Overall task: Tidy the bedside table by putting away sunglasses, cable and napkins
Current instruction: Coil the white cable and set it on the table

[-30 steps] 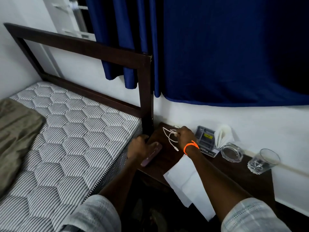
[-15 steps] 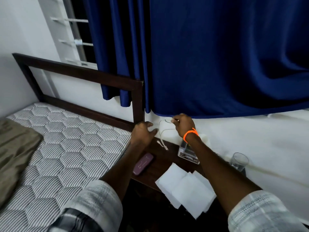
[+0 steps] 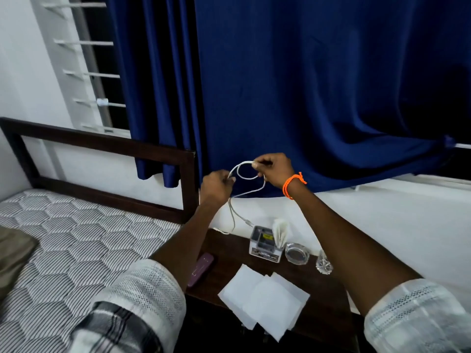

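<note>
Both hands hold a white cable (image 3: 246,177) up in front of the blue curtain, well above the dark wooden bedside table (image 3: 323,289). My right hand (image 3: 274,168), with an orange band on the wrist, pinches the top of a loop. My left hand (image 3: 216,187) grips the cable lower down, and its loose end hangs toward the table. White napkins (image 3: 265,301) lie spread over the table's front edge. A purple case (image 3: 201,268) rests at the table's left side. I cannot see any sunglasses outside it.
At the back of the table stand a clear organizer box (image 3: 263,244) with folded napkins in it, a glass ashtray (image 3: 297,253) and a drinking glass (image 3: 323,263). A bed with a patterned mattress (image 3: 76,250) and dark headboard (image 3: 188,187) adjoins the table on the left.
My right hand lifted the cable off the table to curtain height. My left hand left the purple case, rose and took hold of the cable. The view tilted upward.
</note>
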Demonstrator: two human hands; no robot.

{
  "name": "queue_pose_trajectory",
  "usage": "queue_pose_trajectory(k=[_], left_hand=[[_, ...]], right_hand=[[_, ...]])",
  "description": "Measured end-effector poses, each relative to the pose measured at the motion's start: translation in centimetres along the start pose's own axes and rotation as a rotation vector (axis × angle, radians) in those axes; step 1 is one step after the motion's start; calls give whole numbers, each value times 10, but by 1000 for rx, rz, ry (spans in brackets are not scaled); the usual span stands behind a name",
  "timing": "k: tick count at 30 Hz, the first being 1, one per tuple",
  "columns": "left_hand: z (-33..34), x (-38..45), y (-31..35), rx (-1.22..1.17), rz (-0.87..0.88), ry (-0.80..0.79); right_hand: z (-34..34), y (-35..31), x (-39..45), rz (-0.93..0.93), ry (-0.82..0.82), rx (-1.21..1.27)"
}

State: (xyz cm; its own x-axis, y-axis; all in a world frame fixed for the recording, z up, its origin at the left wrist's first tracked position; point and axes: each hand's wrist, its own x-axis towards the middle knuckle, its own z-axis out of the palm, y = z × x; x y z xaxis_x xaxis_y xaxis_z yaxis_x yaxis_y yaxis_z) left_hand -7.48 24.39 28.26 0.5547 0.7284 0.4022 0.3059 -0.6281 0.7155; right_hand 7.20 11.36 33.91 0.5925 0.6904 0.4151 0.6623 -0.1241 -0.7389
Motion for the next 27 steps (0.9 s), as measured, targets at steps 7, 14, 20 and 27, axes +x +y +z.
queue_pose_trajectory(k=[7,14,20,27], left_hand=[[-10,9,51,-188,120,34],[-23,18,80,-203,191,26],[-34,16,97,-306,173,27],[-36,24,127,-372,194,-54]], right_hand=[[-34,-3,0,3,-22,65],[-61,-20,-1,-8,-39,133],[-85,-44,2,-52,13,133],[-102,-63,4,-115,81,92]])
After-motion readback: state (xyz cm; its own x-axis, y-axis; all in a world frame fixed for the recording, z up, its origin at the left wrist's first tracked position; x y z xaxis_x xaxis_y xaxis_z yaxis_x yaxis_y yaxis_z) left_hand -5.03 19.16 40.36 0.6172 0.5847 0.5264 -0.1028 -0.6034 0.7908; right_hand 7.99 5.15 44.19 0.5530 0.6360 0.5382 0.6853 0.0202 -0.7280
